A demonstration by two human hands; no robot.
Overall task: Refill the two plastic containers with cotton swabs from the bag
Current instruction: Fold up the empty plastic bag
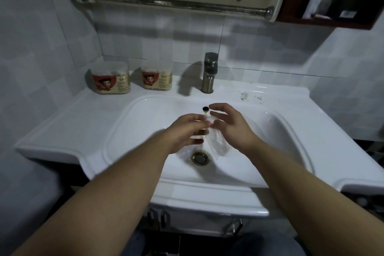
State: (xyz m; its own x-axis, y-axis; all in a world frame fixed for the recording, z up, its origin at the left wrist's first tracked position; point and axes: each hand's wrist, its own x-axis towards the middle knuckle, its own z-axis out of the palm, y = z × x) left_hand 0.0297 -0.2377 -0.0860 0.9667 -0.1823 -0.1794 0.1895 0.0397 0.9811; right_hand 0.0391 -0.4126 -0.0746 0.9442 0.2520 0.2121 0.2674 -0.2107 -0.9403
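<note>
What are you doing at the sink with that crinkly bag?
A person's left hand and right hand hold a crumpled clear plastic bag over the sink, just above the drain. The two cotton swab containers stand on the counter at the back left, beside the faucet, with swabs showing inside. The bag looks nearly empty, though it is blurry.

Both bare forearms reach forward from the near edge, converging over the basin. The left hand (187, 131) and right hand (231, 128) meet fingertip to fingertip, pinching a clear bag (218, 144); the right's upper fingers splay loose.
</note>
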